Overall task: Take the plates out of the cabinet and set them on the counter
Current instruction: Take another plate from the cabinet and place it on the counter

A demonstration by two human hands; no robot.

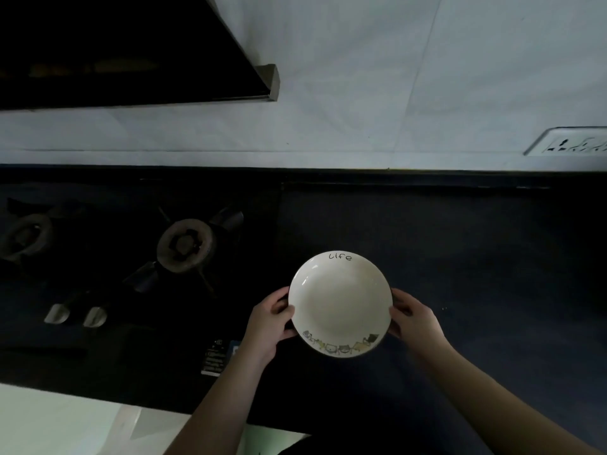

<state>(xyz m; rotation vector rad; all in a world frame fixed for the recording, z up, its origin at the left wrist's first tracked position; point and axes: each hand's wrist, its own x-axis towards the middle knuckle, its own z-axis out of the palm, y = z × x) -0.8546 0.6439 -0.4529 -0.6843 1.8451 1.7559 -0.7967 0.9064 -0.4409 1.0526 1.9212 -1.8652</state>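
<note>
A round white plate (340,302) with the word "life" on its far rim and small cartoon figures along its near rim is held level over the dark counter (476,257). My left hand (269,326) grips its left edge and my right hand (412,318) grips its right edge. Whether the plate touches the counter I cannot tell. The cabinet is not in view.
A black gas stove (138,264) with two burners and two knobs lies left of the plate. A dark range hood (131,50) hangs above it. The white tiled wall (361,93) carries a socket panel (571,141) at the right.
</note>
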